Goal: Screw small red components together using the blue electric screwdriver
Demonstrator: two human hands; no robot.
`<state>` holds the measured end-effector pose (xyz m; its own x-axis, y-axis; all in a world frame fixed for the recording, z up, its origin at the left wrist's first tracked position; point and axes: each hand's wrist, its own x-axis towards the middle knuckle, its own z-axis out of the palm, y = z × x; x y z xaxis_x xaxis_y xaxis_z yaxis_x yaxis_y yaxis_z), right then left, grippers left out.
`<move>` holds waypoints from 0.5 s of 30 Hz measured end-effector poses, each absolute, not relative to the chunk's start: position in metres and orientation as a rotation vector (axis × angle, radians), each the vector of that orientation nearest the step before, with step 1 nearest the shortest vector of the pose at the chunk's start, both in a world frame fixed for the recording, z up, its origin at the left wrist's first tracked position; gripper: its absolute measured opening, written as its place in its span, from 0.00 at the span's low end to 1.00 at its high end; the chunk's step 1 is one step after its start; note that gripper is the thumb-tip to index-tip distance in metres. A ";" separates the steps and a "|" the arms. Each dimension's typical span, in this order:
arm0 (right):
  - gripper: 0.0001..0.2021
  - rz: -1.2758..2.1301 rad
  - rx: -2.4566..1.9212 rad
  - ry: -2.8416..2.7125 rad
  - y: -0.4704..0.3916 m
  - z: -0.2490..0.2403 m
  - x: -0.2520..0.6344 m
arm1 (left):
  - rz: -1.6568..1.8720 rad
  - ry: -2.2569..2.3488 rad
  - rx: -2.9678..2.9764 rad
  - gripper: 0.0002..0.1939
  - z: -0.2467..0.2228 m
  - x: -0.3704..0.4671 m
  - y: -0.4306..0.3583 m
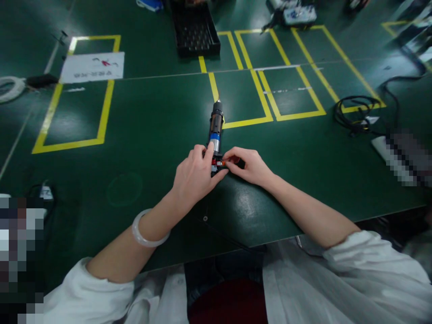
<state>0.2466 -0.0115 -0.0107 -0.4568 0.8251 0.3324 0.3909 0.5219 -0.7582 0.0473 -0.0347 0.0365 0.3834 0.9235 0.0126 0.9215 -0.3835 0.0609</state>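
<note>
On the green table in front of me lies a motor assembly (216, 123), a slim cylinder with a dark front, a blue band and a silver section, its thin shaft pointing away. My left hand (197, 173) is closed around its near end, with the index finger along the silver part. From the right, my right hand (248, 165) pinches a tiny orange piece (223, 164) at the near end. Small red and white parts (218, 163) show between the hands. My left palm and fingers hide the rest of that end.
A black tray (198, 49) stands at the far side, near yellow tape rectangles. A white printed sheet (92, 67) lies at left, beside a roll of tape (11, 89). To the right is a coiled black cable (354, 112).
</note>
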 end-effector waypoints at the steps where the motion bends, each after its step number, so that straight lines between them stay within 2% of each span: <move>1: 0.04 0.801 -0.990 -2.051 -0.012 -0.010 0.247 | 0.058 1.746 2.572 0.39 0.037 0.050 -0.034; 9: 0.05 0.895 -0.918 -2.041 -0.014 -0.009 0.246 | 0.077 1.838 2.559 0.36 0.031 0.046 -0.031; 15: 0.06 0.894 -0.909 -2.040 -0.013 -0.012 0.248 | 0.066 1.822 2.574 0.37 0.033 0.033 -0.032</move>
<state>0.2477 -0.0127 -0.0120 -0.4928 0.8073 0.3246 0.3087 0.5110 -0.8022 0.0332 -0.0319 0.0327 0.3319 0.9424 0.0415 0.9429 -0.3327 0.0144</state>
